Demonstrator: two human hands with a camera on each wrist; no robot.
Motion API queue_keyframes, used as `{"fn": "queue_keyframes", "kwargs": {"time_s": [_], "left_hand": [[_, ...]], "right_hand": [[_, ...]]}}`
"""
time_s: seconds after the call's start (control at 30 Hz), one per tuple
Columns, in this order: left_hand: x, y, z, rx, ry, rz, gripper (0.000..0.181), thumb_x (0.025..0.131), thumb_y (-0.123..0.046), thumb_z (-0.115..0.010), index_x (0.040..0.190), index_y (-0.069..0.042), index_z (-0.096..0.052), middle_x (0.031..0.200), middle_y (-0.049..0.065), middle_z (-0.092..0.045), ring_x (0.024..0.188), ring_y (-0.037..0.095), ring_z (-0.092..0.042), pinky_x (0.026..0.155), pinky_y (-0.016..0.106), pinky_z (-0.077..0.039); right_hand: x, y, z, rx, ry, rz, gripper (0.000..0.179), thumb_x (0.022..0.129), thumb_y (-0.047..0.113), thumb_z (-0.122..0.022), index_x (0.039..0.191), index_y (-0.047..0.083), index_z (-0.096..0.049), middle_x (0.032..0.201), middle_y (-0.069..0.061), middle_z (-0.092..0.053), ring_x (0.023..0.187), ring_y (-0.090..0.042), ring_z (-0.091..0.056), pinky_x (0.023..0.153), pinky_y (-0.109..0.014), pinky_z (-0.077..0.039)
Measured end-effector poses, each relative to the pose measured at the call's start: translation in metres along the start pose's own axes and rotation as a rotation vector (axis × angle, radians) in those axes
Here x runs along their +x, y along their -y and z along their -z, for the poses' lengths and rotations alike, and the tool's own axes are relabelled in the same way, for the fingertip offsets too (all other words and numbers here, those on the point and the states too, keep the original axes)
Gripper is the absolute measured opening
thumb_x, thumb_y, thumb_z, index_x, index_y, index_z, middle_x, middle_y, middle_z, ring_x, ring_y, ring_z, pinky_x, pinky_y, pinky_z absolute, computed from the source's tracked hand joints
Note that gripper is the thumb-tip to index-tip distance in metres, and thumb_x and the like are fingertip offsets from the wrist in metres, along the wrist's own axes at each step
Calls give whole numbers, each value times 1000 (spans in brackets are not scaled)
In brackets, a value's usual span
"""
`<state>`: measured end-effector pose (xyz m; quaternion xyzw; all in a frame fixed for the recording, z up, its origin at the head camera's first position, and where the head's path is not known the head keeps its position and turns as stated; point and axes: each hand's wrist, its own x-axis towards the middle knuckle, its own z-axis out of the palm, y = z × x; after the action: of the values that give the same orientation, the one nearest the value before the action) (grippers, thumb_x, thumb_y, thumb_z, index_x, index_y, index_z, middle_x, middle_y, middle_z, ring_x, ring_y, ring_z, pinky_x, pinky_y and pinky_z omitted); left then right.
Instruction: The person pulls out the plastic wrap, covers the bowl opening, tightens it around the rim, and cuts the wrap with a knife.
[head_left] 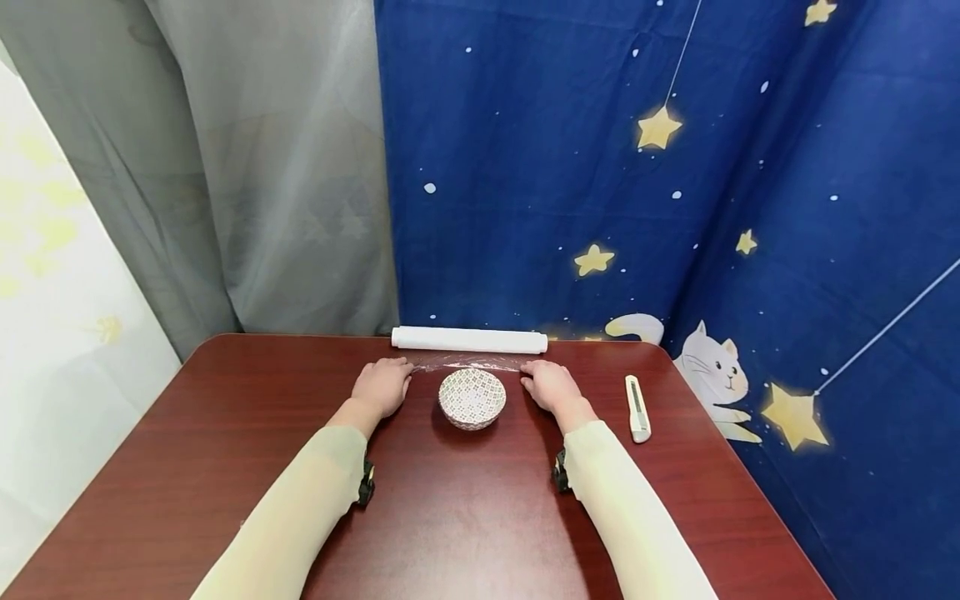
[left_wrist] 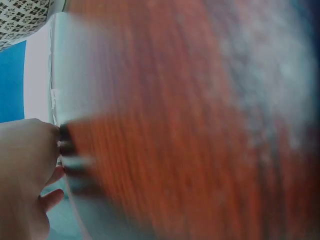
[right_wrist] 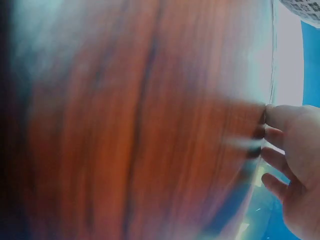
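A thin strip of clear plastic wrap (head_left: 467, 362) stretches between my two hands, just behind a patterned bowl (head_left: 472, 398). My left hand (head_left: 382, 387) pinches its left end, low over the table. At the other end my right hand (head_left: 551, 384) holds the wrap by the fingertips. In the right wrist view the other fingers (right_wrist: 275, 159) hang apart, near the tabletop. The left wrist view shows part of the bowl (left_wrist: 22, 20) past the hand. Behind the wrap lies a white roll (head_left: 469, 340). How each thumb sits is partly hidden.
A white utility knife (head_left: 637, 408) lies on the reddish-brown table (head_left: 442, 517), right of my right hand. The roll lies along the table's far edge, close to the blue star-patterned curtain (head_left: 525, 167). A grey curtain (head_left: 292, 183) hangs at the back left.
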<state>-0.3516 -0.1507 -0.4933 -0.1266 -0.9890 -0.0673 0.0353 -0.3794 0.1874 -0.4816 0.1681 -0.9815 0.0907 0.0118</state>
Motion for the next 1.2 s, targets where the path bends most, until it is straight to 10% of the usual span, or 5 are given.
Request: {"fn": "queue_keyframes", "kwargs": {"time_s": [0.2,0.4,0.57,0.77,1.2], "left_hand": [[3,1,4,44,-127,-24,16,106,-16,-67,111,-11,-82,112,15,-79,108,39,-71,95,57,-57],[11,13,-4,-11,-185,-43,8,100,-11,-71,94,-11,-76,103,15,-80,99,40,-74,89,58,-58],[24,29,-20,-114,-231,-13,8,97,-12,-73,102,-15,-78,105,11,-81,99,35,-75,84,60,-60],[9,19,8,-244,-212,23,15,102,-8,-67,111,-7,-79,116,20,-79,112,41,-73,94,61,-61],[6,13,19,-312,-285,80,20,107,-17,-65,117,-10,-81,116,16,-81,106,41,-76,95,59,-61]], "right_hand": [[3,-2,5,-19,-64,25,25,104,9,-70,124,14,-84,121,-9,-83,120,-34,-76,108,-49,-58],[5,-6,6,-4,-71,45,21,101,4,-71,114,12,-86,119,-9,-83,118,-33,-76,107,-47,-59],[5,-6,7,6,-114,61,18,100,1,-70,108,11,-82,113,-11,-83,112,-34,-76,104,-48,-59],[4,-7,7,11,-255,90,15,100,0,-71,106,8,-81,109,-11,-81,110,-33,-75,102,-48,-60],[8,-3,14,114,-349,-103,14,105,16,-71,114,16,-82,115,-11,-83,108,-38,-77,96,-53,-62]]}}
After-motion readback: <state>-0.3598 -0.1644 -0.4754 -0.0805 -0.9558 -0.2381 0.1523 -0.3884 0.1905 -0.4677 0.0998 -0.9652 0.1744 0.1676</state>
